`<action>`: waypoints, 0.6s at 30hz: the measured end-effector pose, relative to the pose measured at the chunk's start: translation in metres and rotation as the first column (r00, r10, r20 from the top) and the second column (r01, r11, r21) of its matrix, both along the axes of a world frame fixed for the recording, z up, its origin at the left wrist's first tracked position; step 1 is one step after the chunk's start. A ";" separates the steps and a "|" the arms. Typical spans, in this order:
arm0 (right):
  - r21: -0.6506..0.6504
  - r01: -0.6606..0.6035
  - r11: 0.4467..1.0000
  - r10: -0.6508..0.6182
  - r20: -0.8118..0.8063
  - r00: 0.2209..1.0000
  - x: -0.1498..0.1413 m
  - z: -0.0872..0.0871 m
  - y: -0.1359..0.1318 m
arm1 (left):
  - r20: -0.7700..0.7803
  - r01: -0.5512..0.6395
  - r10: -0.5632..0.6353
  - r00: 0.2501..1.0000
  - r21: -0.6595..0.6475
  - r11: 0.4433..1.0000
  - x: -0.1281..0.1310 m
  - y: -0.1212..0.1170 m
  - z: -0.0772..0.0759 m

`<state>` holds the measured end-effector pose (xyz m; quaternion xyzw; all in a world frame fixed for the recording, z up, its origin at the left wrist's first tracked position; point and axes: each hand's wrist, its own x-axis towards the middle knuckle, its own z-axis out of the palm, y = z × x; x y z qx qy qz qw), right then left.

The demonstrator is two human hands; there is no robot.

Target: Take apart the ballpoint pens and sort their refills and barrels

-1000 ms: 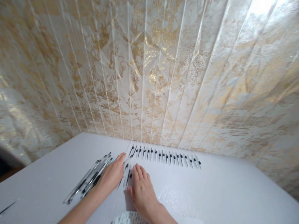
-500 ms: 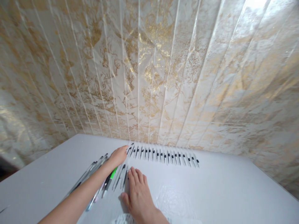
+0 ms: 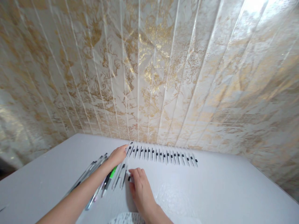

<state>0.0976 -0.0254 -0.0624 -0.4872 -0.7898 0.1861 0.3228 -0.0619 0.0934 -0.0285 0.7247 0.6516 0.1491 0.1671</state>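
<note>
My left hand (image 3: 118, 154) reaches to the far left end of a row of slim clear pens (image 3: 156, 154) with black parts. Its fingers are pinched on a clear pen (image 3: 131, 143), most of which the hand hides. My right hand (image 3: 141, 187) is curled closer to me, thumb and index drawn together at a small black piece (image 3: 129, 178), which looks like a pen cap. Just left of it, a few clear pens (image 3: 122, 177) lie slanted.
Under my left forearm lies a green and dark pen (image 3: 112, 173), beside a bundle of pens (image 3: 90, 170). A patterned, whitish item (image 3: 127, 218) sits at the near edge of the white table (image 3: 210, 189). Behind rises a gold-patterned curtain (image 3: 149, 71).
My right hand has gone from lying flat to curled, its thumb coming up to the fingertips at the black piece. My left hand has barely shifted.
</note>
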 end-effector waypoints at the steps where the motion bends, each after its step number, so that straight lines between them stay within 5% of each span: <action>1: -0.009 -0.001 1.000 0.001 -0.013 1.000 0.000 0.000 0.001 | 0.003 -0.003 0.003 1.000 0.000 1.000 0.001 0.000 0.001; 8: -0.087 0.059 0.994 -0.070 -0.126 0.990 -0.009 0.004 0.009 | 0.003 -0.037 0.037 0.999 0.031 0.999 0.003 -0.010 0.007; 18: -0.106 0.042 0.994 -0.062 -0.186 0.981 -0.014 0.002 0.015 | -0.009 -0.061 0.061 0.998 0.004 0.998 -0.014 -0.058 0.022</action>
